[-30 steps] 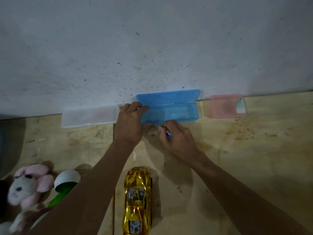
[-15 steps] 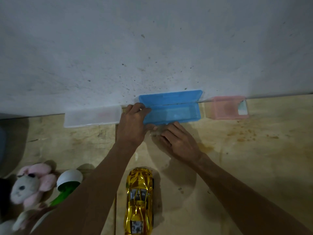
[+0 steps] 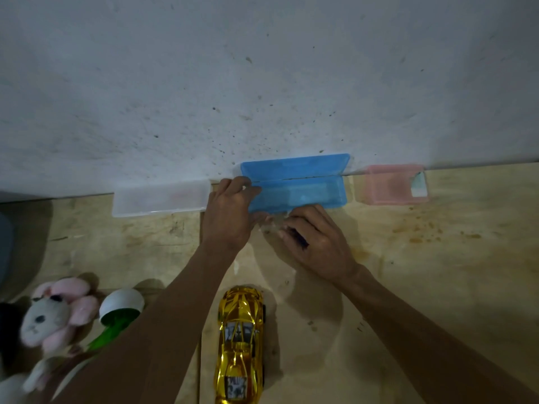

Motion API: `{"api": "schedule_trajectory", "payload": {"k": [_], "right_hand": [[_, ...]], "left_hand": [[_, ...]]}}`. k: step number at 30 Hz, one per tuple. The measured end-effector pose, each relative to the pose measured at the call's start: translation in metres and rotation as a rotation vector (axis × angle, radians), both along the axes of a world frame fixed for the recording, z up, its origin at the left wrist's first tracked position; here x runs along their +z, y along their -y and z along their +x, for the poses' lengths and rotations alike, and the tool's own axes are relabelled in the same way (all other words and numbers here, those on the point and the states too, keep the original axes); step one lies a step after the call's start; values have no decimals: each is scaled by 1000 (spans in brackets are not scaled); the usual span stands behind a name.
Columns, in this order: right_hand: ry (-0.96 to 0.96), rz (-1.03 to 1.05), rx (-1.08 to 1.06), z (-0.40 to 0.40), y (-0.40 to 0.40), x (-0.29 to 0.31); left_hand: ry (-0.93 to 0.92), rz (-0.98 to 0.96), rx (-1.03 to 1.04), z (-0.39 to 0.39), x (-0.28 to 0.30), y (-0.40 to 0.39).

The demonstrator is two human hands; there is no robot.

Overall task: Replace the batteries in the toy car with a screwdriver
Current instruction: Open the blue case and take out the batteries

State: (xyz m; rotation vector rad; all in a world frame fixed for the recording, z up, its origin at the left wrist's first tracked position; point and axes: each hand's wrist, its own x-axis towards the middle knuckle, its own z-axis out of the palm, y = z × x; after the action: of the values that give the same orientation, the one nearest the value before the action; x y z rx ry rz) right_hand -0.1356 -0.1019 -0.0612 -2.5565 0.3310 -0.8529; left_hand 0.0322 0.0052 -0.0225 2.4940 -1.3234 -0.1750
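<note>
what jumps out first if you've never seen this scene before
The shiny gold toy car stands out most, lying on the wooden table at the bottom centre between the person's forearms. Next is the open blue plastic case against the wall, with the left hand on its left end and the right hand curled just in front of it. A pink and grey plush toy sits at the lower left.

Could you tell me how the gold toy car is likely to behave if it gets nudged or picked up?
The gold toy car sits on its wheels on the wooden table, so a nudge along its length would probably roll it. Its glossy foil-like shell looks slippery to grip. It seems hollow plastic, so likely light and stiff.
</note>
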Motion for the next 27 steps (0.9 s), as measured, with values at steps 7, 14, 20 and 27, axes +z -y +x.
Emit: {"api": "schedule_trajectory", "payload": {"k": [7,14,20,27], "right_hand": [[1,-107,-290,10,40,44],[-198,-90,-248,-2,58,48],[-233,-3,-134,-9,59,35],[-234,8,-95,-15,63,11]], "left_hand": [[8,-3,26,-5,-2,-3],[-117,-105,142,-18,9,-2],[-156,-170,276,-25,11,-3],[95,-58,43,-21,1,-3]]}}
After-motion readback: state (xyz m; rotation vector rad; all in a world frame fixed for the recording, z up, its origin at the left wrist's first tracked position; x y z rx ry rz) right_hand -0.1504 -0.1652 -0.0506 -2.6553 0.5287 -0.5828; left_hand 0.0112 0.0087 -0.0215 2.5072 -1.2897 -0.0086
